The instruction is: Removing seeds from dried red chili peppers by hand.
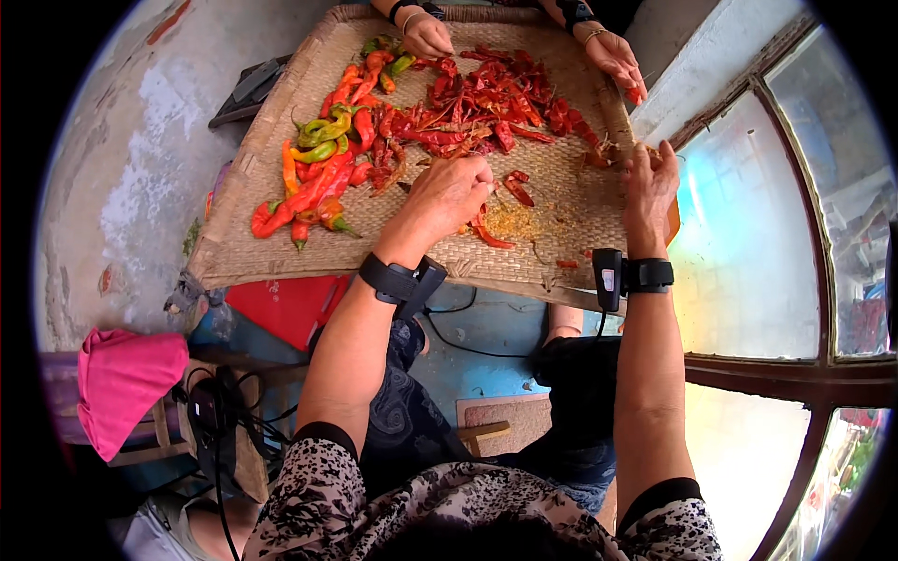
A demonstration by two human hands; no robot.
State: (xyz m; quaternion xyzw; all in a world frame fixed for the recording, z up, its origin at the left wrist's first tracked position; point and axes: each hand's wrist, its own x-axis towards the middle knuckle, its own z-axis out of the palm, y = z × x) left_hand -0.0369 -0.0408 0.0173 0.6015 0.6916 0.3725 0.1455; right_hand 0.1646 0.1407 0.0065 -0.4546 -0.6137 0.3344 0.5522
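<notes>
A large woven tray (221, 260) holds dried red chili peppers (496, 98) in a heap across its middle and far side. Fresh red peppers (313, 192) and a few green peppers (323, 140) lie along its left. My left hand (444, 201) is closed in a fist-like pinch over the near middle, beside loose yellow seeds (513, 222) and broken pepper pieces; its fingers hide whatever it holds. Out at the tray's right edge, my right hand (649, 192) has bent fingers around something small and brownish that I cannot make out.
Across the tray another person's hands show, one over the peppers (427, 35), one by the right rim (613, 61). An orange-yellow container (673, 222) is partly hidden beyond my right hand. A window (748, 224) stands right, a pink cloth (129, 385) left; black cables (477, 351) hang below.
</notes>
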